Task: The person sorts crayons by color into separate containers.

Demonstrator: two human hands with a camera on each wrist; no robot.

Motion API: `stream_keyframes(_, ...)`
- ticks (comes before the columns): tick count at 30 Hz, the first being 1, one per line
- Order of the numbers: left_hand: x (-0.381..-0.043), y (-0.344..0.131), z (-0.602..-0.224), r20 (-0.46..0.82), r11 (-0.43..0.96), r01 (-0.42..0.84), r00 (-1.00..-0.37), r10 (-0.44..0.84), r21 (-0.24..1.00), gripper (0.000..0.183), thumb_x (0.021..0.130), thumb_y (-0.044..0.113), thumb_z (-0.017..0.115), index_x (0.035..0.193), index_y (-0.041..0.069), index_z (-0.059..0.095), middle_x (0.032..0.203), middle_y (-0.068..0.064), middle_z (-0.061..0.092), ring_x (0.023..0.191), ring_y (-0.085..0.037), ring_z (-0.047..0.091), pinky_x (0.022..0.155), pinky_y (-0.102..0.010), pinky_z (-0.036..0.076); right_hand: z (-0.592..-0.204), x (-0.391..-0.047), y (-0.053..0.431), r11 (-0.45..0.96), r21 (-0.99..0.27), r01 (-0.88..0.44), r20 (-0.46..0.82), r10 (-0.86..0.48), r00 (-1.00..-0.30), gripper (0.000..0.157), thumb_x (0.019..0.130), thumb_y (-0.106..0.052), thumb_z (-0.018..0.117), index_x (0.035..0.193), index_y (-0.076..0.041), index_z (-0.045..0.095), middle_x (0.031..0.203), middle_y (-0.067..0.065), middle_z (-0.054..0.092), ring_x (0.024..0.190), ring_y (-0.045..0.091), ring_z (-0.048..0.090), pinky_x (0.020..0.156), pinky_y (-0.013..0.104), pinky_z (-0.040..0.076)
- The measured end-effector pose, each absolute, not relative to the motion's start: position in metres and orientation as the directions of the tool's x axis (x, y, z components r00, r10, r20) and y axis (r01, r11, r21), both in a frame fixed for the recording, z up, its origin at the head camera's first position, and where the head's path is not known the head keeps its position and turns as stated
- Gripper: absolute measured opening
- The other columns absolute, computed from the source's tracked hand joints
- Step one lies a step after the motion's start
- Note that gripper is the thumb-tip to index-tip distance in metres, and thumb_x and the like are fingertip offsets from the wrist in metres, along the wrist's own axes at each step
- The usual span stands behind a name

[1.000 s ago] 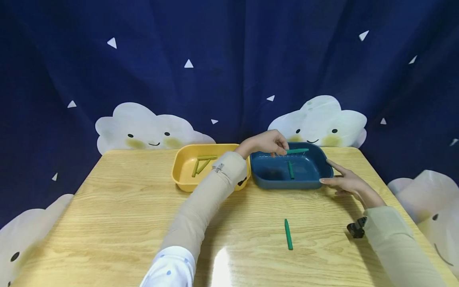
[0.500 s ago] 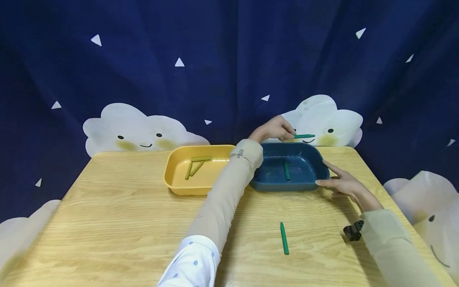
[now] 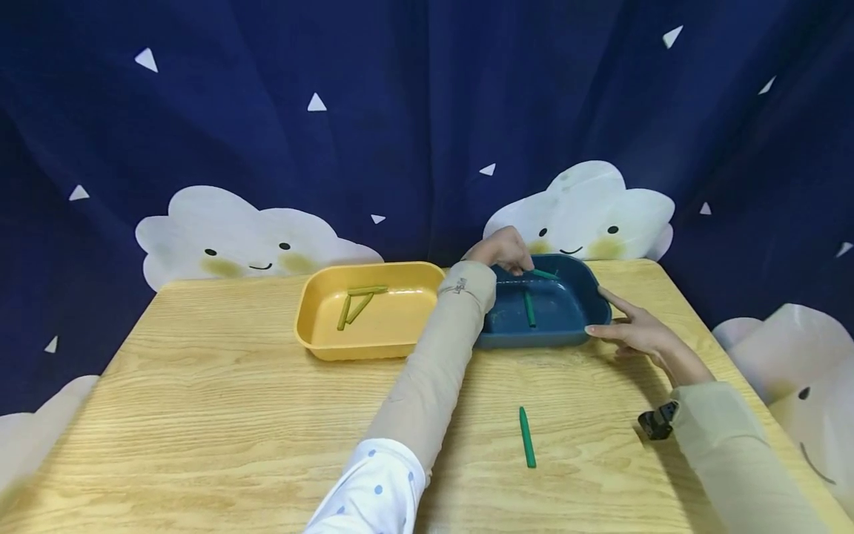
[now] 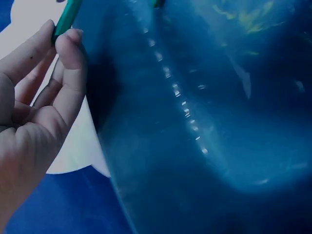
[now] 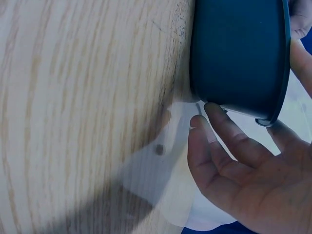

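My left hand (image 3: 505,250) reaches over the far left part of the blue plastic tub (image 3: 567,338). Its thumb and fingertips pinch a green crayon (image 3: 545,274) by one end, held inside the far rim. The left wrist view shows the same crayon (image 4: 68,18) between thumb and finger. A second green crayon (image 3: 529,308) lies on the tub's floor. At the tub's right end, my right hand (image 3: 640,330) touches the wall with thumb and forefinger spread and fairly straight. In the right wrist view other fingers (image 5: 239,139) lie against the end wall.
Left of the blue tub stands a yellow tub (image 3: 353,352) with three yellow crayons (image 3: 360,308) inside. A loose green crayon (image 3: 527,437) lies on the wooden table (image 3: 220,415). Behind hangs a dark blue curtain (image 3: 400,111) with white clouds.
My left hand rose with the green crayon above the blue tub's far rim, then came down into the tub. The right hand stays on the tub's end. The head view has shifted slightly.
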State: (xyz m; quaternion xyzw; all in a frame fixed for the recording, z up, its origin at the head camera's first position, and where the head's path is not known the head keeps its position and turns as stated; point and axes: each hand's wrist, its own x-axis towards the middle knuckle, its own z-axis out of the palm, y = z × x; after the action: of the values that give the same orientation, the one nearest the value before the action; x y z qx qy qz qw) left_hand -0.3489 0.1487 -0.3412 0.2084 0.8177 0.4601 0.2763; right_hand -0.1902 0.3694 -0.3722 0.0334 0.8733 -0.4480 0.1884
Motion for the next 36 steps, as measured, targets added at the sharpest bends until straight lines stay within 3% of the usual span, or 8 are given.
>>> stream_keyframes(4, -0.348, 0.153, -0.35, -0.279, 0.525, 0.093, -0.761, 0.585, 0.846, 0.017, 0.081, -0.007, 0.059, 0.065, -0.002, 0.059, 0.07, -0.011, 0.06, 0.063, -0.023, 0.06, 0.076, -0.036, 0.05, -0.371, -0.19, 0.371, 0.588, -0.778, 0.223, -0.346, -0.105, -0.932, 0.096, 0.084, -0.034, 0.065, 0.147, -0.017, -0.005, 0.137, 0.041, 0.019, 0.086, 0.03, 0.054, 0.068, 0.041, 0.05)
stream_keyframes(7, -0.348, 0.153, -0.354, -0.317, 0.583, 0.124, -0.74, 0.594, 0.803, 0.01, 0.084, -0.005, 0.058, 0.088, -0.004, 0.067, 0.088, -0.012, 0.066, 0.078, -0.023, 0.065, 0.072, -0.03, 0.051, -0.372, -0.189, 0.37, 0.581, -0.781, 0.229, -0.352, -0.106, -0.93, 0.096, 0.083, -0.034, 0.066, 0.147, -0.016, -0.005, 0.136, 0.04, 0.021, 0.072, 0.023, 0.051, 0.068, 0.04, 0.049)
stream_keyframes(9, -0.347, 0.151, -0.353, -0.332, 0.594, 0.139, -0.717, 0.612, 0.793, 0.025, 0.086, -0.004, 0.057, 0.109, -0.002, 0.064, 0.104, -0.014, 0.065, 0.089, -0.025, 0.064, 0.072, -0.028, 0.051, -0.372, -0.189, 0.368, 0.582, -0.779, 0.233, -0.357, -0.106, -0.928, 0.096, 0.083, -0.034, 0.066, 0.147, -0.016, -0.005, 0.136, 0.04, 0.021, 0.065, 0.02, 0.047, 0.068, 0.04, 0.049)
stream_keyframes(12, -0.344, 0.15, -0.345, -0.324, 0.585, 0.171, -0.695, 0.642, 0.793, 0.031, 0.087, -0.002, 0.057, 0.118, -0.003, 0.059, 0.112, -0.015, 0.062, 0.095, -0.026, 0.062, 0.074, -0.03, 0.051, -0.373, -0.189, 0.367, 0.585, -0.776, 0.238, -0.361, -0.102, -0.927, 0.097, 0.083, -0.035, 0.066, 0.147, -0.017, -0.005, 0.137, 0.04, 0.018, 0.075, 0.024, 0.05, 0.071, 0.041, 0.049)
stream_keyframes(14, -0.341, 0.149, -0.339, -0.301, 0.563, 0.189, -0.687, 0.661, 0.805, 0.031, 0.088, 0.001, 0.057, 0.119, -0.004, 0.058, 0.112, -0.015, 0.062, 0.096, -0.026, 0.062, 0.076, -0.031, 0.051, -0.374, -0.189, 0.367, 0.588, -0.774, 0.235, -0.36, -0.104, -0.927, 0.096, 0.083, -0.035, 0.065, 0.146, -0.017, -0.005, 0.138, 0.041, 0.013, 0.095, 0.034, 0.051, 0.074, 0.043, 0.049)
stream_keyframes(18, -0.336, 0.151, -0.326, -0.27, 0.533, 0.239, -0.655, 0.706, 0.812, 0.035, 0.088, 0.007, 0.059, 0.122, -0.003, 0.056, 0.11, -0.014, 0.062, 0.095, -0.024, 0.061, 0.078, -0.031, 0.05, -0.375, -0.19, 0.368, 0.584, -0.778, 0.232, -0.361, -0.113, -0.926, 0.096, 0.084, -0.035, 0.065, 0.146, -0.017, -0.006, 0.139, 0.04, 0.009, 0.12, 0.048, 0.032, 0.079, 0.047, 0.047)
stream_keyframes(27, -0.326, 0.15, -0.311, -0.217, 0.503, 0.326, -0.625, 0.75, 0.8, 0.041, 0.087, 0.016, 0.062, 0.125, 0.003, 0.054, 0.11, -0.009, 0.062, 0.092, -0.019, 0.061, 0.075, -0.028, 0.05, -0.372, -0.193, 0.369, 0.584, -0.782, 0.218, -0.36, -0.138, -0.923, 0.096, 0.086, -0.034, 0.063, 0.145, -0.015, -0.01, 0.138, 0.041, 0.012, 0.122, 0.051, 0.028, 0.079, 0.05, 0.047)
stream_keyframes(36, -0.306, 0.137, -0.304, -0.105, 0.406, 0.432, -0.569, 0.815, 0.805, 0.038, 0.088, 0.018, 0.061, 0.122, 0.003, 0.056, 0.101, -0.007, 0.065, 0.086, -0.019, 0.06, 0.073, -0.031, 0.05, -0.374, -0.19, 0.37, 0.579, -0.784, 0.225, -0.357, -0.124, -0.926, 0.095, 0.086, -0.034, 0.063, 0.145, -0.015, -0.009, 0.135, 0.04, 0.023, 0.115, 0.043, 0.04, 0.076, 0.045, 0.049)
